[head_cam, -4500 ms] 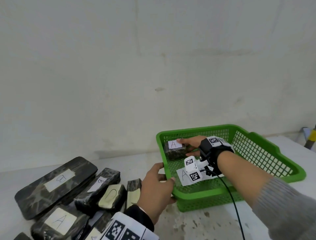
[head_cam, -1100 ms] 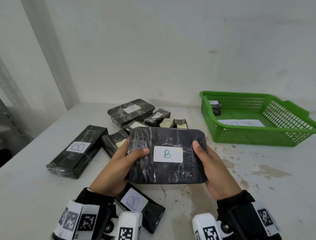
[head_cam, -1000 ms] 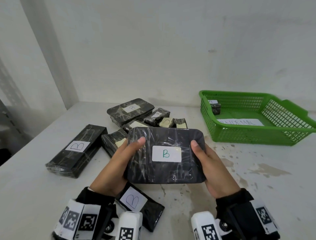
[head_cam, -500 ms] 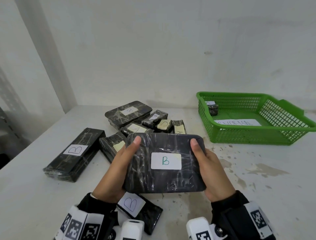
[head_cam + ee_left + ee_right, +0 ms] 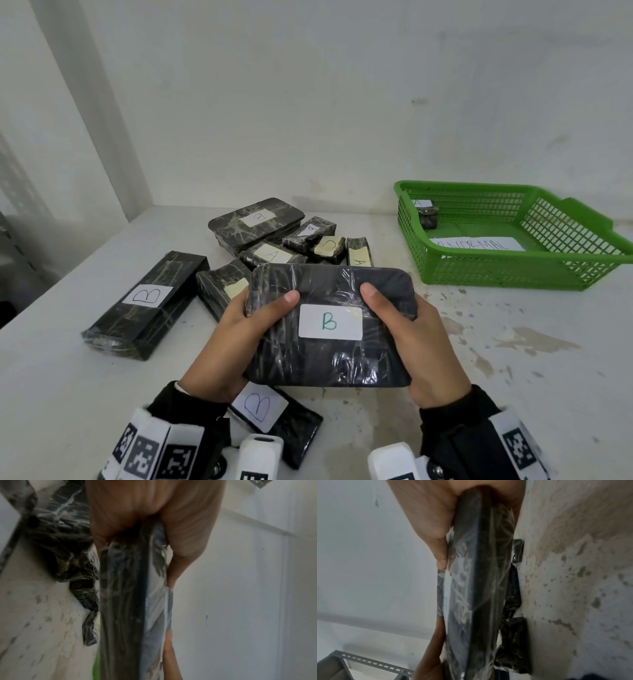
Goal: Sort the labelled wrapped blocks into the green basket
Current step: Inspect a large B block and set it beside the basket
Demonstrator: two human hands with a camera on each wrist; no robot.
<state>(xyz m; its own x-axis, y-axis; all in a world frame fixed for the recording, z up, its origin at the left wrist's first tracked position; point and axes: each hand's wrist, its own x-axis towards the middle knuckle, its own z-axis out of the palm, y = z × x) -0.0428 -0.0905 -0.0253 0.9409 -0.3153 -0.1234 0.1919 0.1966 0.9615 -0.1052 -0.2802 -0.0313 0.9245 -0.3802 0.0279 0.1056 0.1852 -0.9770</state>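
Both hands hold a large flat black wrapped block (image 5: pixel 329 356) with a white label reading B, lifted above the table. My left hand (image 5: pixel 239 329) grips its left edge, thumb on top; my right hand (image 5: pixel 411 335) grips the right edge the same way. In the left wrist view the block (image 5: pixel 123 601) shows edge-on under the thumb; the right wrist view shows the block (image 5: pixel 479 588) edge-on too. The green basket (image 5: pixel 513 274) stands at the right rear, with a small block labelled A (image 5: pixel 426 216) in its far left corner and a paper sheet (image 5: pixel 479 244) on its floor.
A long block labelled B (image 5: pixel 144 305) lies at the left. Another B block (image 5: pixel 274 421) lies under my wrists. A cluster of several wrapped blocks (image 5: pixel 274 236) with A and B labels sits mid-table. The stained white table (image 5: pixel 513 359) meets a wall behind.
The block has tilted a little toward me and sits slightly lower in view; both thumbs have slid further onto its top face. Earlier still, my right hand placed the A block in the basket.
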